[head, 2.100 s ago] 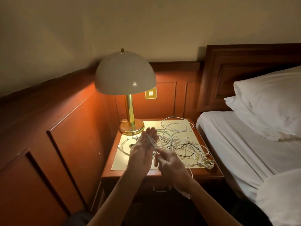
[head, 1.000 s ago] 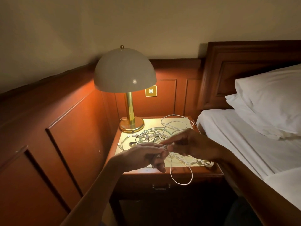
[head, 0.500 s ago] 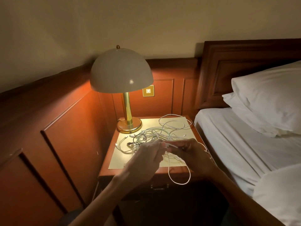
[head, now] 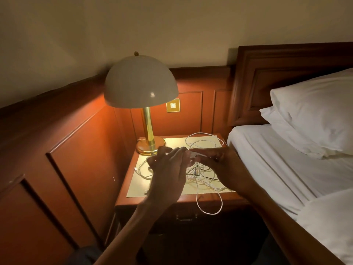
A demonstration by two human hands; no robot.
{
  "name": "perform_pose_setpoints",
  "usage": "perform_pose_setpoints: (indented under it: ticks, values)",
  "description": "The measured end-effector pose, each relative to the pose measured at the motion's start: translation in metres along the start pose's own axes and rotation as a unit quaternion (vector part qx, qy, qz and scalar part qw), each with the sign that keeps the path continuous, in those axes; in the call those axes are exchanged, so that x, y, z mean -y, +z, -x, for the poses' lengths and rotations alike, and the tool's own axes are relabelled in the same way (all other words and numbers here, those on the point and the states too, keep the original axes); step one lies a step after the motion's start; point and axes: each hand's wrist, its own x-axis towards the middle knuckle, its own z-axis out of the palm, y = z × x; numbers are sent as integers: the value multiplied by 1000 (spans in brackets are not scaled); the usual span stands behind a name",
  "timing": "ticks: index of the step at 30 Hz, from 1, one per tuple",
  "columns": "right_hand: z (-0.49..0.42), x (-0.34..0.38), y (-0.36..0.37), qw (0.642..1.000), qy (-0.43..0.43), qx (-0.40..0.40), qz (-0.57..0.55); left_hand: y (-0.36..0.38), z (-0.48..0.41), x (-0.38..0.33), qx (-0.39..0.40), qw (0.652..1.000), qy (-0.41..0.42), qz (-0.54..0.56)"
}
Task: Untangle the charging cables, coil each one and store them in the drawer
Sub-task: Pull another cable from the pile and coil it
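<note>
A tangle of white charging cables (head: 202,175), with a dark one among them, lies on the nightstand top (head: 137,190). My left hand (head: 168,173) is raised over the tangle with its back to me and its fingers straight and spread. One white cable (head: 196,154) touches its fingertips. My right hand (head: 221,163) pinches that cable just right of the left fingers. A loop of the white cable (head: 212,207) hangs over the nightstand's front edge, in front of the closed drawer (head: 186,217). Part of the tangle is hidden under both hands.
A brass lamp (head: 150,146) with a white dome shade stands at the nightstand's back left corner. Red wood panelling (head: 80,150) borders the left side. A bed (head: 286,169) with white sheets and pillows is close on the right.
My left hand has opened and lifted, its fingers now spread. My right hand stays pinched on the white cable beside it. The hanging loop is still over the front edge.
</note>
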Motion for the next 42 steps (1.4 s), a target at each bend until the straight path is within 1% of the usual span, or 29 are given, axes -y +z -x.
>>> perform_pose_setpoints:
  ticks: [1,2,3,5,7,10,13,16,18,20,21,22,24,26,27,30,32,35,37,38,40,41,42]
  values:
    - [0,-1,-1,1000,8,12,6,1,-1,8,6,998,19,-65]
    - [1,-2,-2,999,11,34,10,3,0,16,17,996,22,-80]
    - [2,-2,-2,998,15,59,15,5,2,19,32,998,18,-44]
    - [4,-1,-4,994,31,99,28,7,8,21,69,994,3,79]
    - [7,1,-11,993,39,113,21,7,14,23,98,983,-13,155]
    - [6,0,-24,997,14,78,8,-1,18,25,144,968,-44,201]
    - [4,-3,-25,998,-6,42,52,-7,20,11,180,956,-72,220]
    - [9,-8,-12,995,-60,-33,71,-12,16,-2,149,943,-137,264]
    - [12,-10,0,981,-104,-95,132,-12,12,-4,125,942,-159,267]
    - [13,-11,11,966,-126,-122,189,-11,9,-3,115,948,-170,245]
    - [13,-9,14,972,-110,-116,174,-10,8,-2,115,950,-175,231]
    - [12,-5,15,983,-71,-104,135,-8,8,1,113,953,-180,218]
    - [11,0,14,997,22,-52,55,-5,6,4,109,958,-176,199]
    - [12,2,15,998,63,10,2,-4,5,6,110,962,-160,192]
    - [13,3,17,997,74,28,-4,-4,5,5,115,964,-147,187]
    - [14,2,25,995,97,9,30,-4,5,4,119,972,-103,174]
    - [15,1,30,992,121,-3,29,-2,3,9,110,982,-58,144]
    - [15,-2,34,986,166,10,-25,-4,-4,16,138,990,0,39]
    - [14,-3,32,971,216,29,-100,-5,-7,19,137,990,24,26]
    - [12,-3,30,957,247,49,-145,-6,-8,18,157,987,11,19]
    - [8,-3,23,916,302,97,-244,-3,-8,21,206,978,-26,-2]
    - [5,-2,21,895,319,116,-288,-3,-8,21,206,978,-23,-7]
    - [4,-2,19,879,330,126,-321,-2,-7,23,185,983,6,-9]
